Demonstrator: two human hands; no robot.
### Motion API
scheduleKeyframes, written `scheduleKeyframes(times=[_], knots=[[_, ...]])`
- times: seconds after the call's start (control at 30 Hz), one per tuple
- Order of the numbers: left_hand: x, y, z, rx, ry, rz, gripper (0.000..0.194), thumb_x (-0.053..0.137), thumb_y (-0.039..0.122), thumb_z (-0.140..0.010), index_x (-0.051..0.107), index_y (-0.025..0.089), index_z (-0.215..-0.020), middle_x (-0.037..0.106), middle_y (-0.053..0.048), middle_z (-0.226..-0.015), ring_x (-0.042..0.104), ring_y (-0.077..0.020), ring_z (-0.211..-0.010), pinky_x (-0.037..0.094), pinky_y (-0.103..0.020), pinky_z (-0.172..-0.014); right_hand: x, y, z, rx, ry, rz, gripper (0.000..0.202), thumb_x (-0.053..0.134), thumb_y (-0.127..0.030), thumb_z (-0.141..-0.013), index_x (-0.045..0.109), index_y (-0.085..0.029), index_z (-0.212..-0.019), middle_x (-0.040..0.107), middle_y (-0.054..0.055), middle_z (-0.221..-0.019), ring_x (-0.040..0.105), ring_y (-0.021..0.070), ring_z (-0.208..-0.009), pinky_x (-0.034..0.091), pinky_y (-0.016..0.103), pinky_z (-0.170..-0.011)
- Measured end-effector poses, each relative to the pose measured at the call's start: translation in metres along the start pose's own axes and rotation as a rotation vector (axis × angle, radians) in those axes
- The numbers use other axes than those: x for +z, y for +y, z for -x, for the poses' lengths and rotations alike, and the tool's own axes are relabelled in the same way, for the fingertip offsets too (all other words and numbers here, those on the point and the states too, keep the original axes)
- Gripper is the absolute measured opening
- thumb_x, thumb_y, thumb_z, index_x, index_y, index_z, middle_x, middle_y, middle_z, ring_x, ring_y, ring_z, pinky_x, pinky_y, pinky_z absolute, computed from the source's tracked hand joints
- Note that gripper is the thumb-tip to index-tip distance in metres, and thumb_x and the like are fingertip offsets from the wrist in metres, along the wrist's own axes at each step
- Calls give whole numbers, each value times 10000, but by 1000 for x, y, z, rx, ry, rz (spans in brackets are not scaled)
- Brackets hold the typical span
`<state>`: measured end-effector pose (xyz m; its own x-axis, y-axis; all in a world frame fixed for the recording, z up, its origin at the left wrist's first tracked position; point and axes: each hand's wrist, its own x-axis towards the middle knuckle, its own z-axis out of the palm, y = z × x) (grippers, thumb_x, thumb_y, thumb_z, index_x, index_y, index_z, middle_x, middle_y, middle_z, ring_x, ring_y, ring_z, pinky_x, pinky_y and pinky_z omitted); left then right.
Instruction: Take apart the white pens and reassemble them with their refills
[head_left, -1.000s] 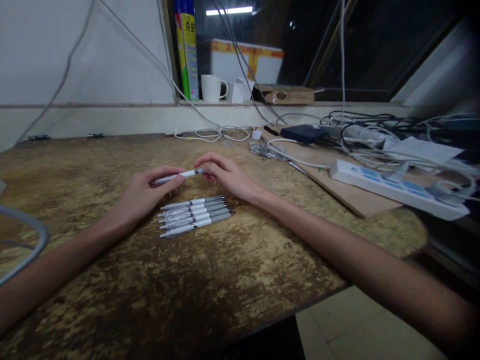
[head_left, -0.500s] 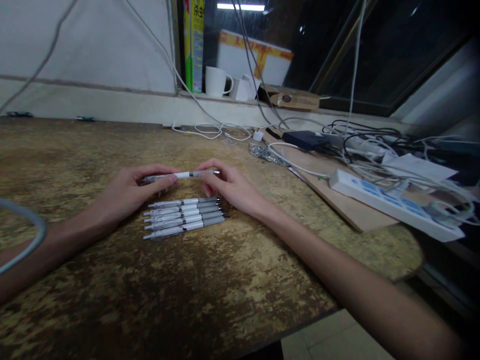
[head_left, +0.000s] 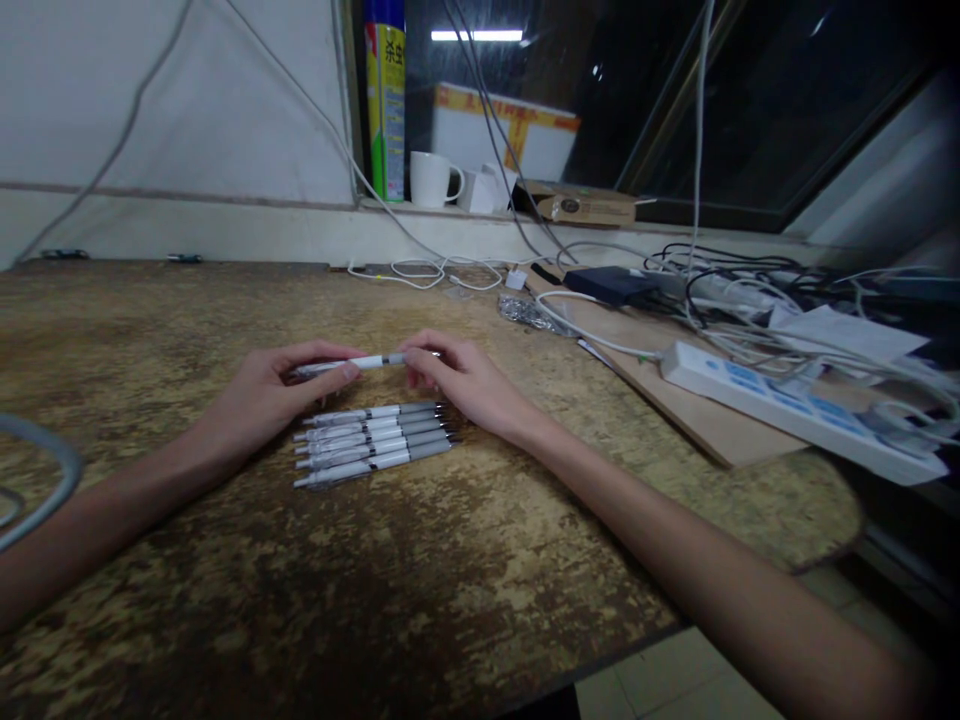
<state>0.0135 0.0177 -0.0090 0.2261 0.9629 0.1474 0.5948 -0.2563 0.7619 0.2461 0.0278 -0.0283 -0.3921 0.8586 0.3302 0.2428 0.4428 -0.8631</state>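
A white and grey pen (head_left: 373, 362) is stretched between my two hands, just behind a row of similar pens. My left hand (head_left: 289, 385) pinches its white clip end between thumb and fingers. At the grey grip end, my right hand (head_left: 454, 375) has its thumb and fingers closed on the pen; the tip is mostly hidden by them. Several matching pens (head_left: 382, 440) lie side by side on the worn wooden table (head_left: 337, 590), their grey ends and tips toward the right.
On the right, a white power strip (head_left: 795, 410) rests partly on a brown board (head_left: 675, 400) among tangled cables. A dark box (head_left: 609, 284) and a crumpled clear bag (head_left: 529, 312) are farther back. Along the sill stand a white mug (head_left: 431, 180) and a spray can (head_left: 386, 110).
The camera view has shifted slightly, so the scene sits a little lower. Both hands keep their hold on the pen, and my right fingers have curled closer around its grip end.
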Motion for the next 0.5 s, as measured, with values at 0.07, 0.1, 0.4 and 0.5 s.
scheduleKeyframes(times=[0.07,0.1,0.4,0.5], knots=[[0,2,1,0,11,-2,481,667,598,-797,781,260,-1120,775,-33,-842,659,-211,-713,491,-259,-589,1,0,0,-18,26,-17,179,563,-359,-966,637,-206,-1020,613,0,-806,542,134,-731,415,274,-695],[0,3,2,-2,13,-1,476,667,592,-798,782,260,-1119,775,-33,-830,661,-211,-708,494,-262,-589,1,0,0,-11,29,-22,181,561,-358,-968,631,-211,-1047,593,-9,-771,529,132,-703,405,271,-670],[-1,0,1,11,-7,16,439,687,564,-795,784,279,-1116,786,-29,-899,685,-211,-761,518,-268,-641,3,0,1,-15,12,-16,177,534,-343,-977,627,-202,-1030,564,-13,-751,516,133,-700,392,268,-659],[-1,-1,1,22,-19,32,430,691,557,-799,781,282,-1117,785,-32,-913,685,-208,-776,519,-267,-650,3,0,1,-10,-3,-21,180,523,-344,-988,615,-210,-1065,532,-25,-697,488,131,-651,371,269,-625]])
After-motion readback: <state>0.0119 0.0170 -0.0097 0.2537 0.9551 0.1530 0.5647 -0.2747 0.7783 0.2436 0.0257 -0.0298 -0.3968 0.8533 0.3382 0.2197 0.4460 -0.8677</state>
